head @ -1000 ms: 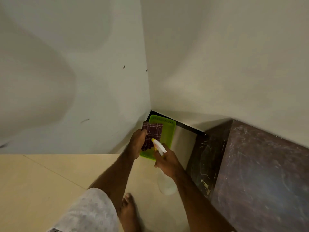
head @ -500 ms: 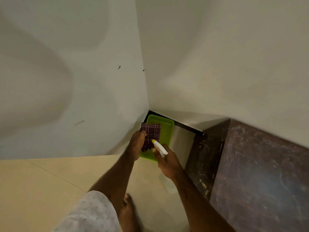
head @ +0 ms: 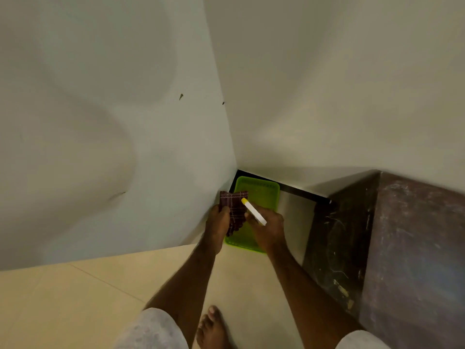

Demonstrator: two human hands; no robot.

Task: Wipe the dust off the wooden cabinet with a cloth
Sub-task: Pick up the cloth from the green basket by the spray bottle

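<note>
A dark, dusty wooden cabinet (head: 407,248) fills the lower right, its top streaked with pale dust. My left hand (head: 217,225) grips a maroon checked cloth (head: 232,207) and holds it up over a green tray. My right hand (head: 268,227) is wrapped around a spray bottle, whose white head with a yellow nozzle (head: 253,210) points at the cloth from close by. The bottle's body is hidden under my hand.
A green plastic tray (head: 261,195) lies on the floor in the room's corner, between two pale walls and the cabinet's left side. My bare foot (head: 212,328) stands on the beige tiled floor (head: 75,298) below.
Both hands have moved away from me toward the corner, over the tray. The nozzle now sits closer to the cloth. The bottle's clear body, visible earlier, is now hidden.
</note>
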